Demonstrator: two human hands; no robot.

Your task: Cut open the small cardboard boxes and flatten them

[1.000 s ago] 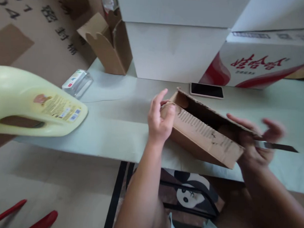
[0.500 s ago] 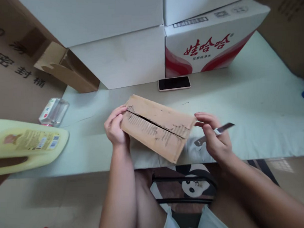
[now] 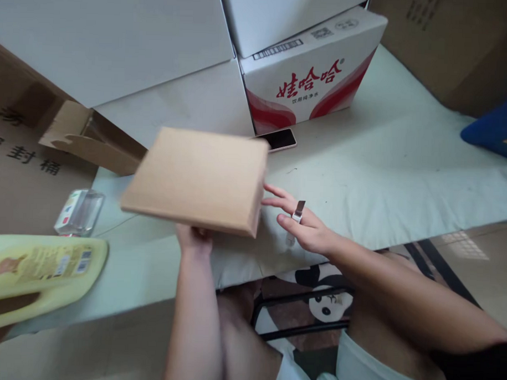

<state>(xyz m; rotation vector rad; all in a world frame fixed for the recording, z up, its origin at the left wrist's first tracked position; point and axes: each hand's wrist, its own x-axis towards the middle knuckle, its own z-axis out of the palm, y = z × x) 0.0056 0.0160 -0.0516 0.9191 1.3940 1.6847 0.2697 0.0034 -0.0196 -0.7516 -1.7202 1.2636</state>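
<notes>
A flat brown cardboard box (image 3: 198, 177) is lifted above the pale table (image 3: 383, 161), its plain face turned up. My left hand (image 3: 193, 238) holds it from below, mostly hidden under the box. My right hand (image 3: 304, 225) rests just right of the box with fingers stretched toward its edge. A small utility knife (image 3: 297, 212) with a silver blade is pinched between its fingers.
A phone (image 3: 280, 139) lies face up behind the box. A white carton with red print (image 3: 311, 75) and plain white cartons (image 3: 129, 47) stand at the back. A yellow jug (image 3: 34, 271) and a clear packet (image 3: 78, 211) lie at left, a blue thing (image 3: 494, 129) at right.
The box was turned over and lifted, so its cut seam now faces away. My right hand dropped toward the table with the knife. The view swung right.
</notes>
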